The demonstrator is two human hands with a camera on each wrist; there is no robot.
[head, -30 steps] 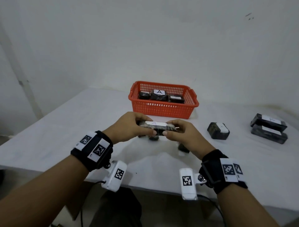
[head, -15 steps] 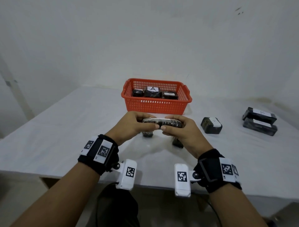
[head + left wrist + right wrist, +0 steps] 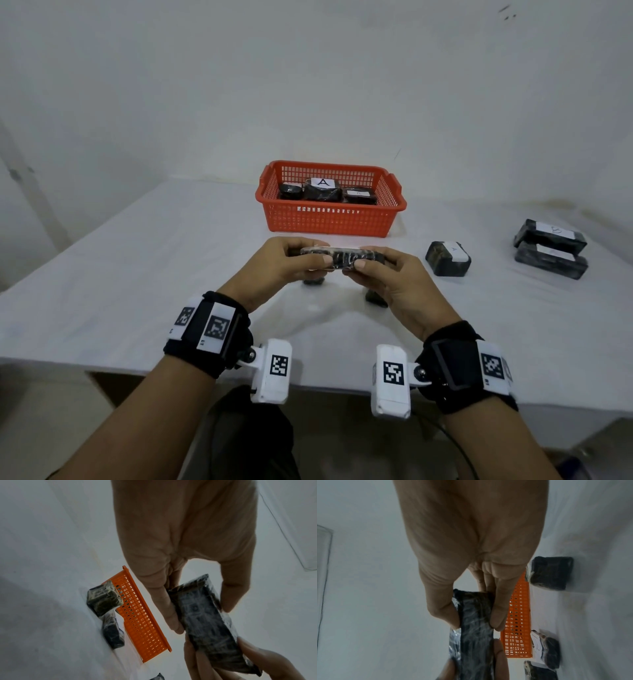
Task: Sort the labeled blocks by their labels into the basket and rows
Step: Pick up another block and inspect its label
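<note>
Both hands hold one long dark wrapped block level above the table, in front of the orange basket. My left hand pinches its left end and my right hand pinches its right end. The same block shows dark between thumb and fingers in the left wrist view, and again in the right wrist view. Its label faces up and is seen only edge-on. The basket holds several dark blocks, one with a label A. Two small blocks lie on the table under my hands, partly hidden.
A short labelled block lies right of my hands. Two long labelled blocks lie side by side at the far right. The white table ends at a near edge just behind my wrists; a wall stands behind.
Both hands have tilted the long block so its white label, plain a second ago, now shows only edge-on. The head view has shifted slightly; the block stays at about the same place.
</note>
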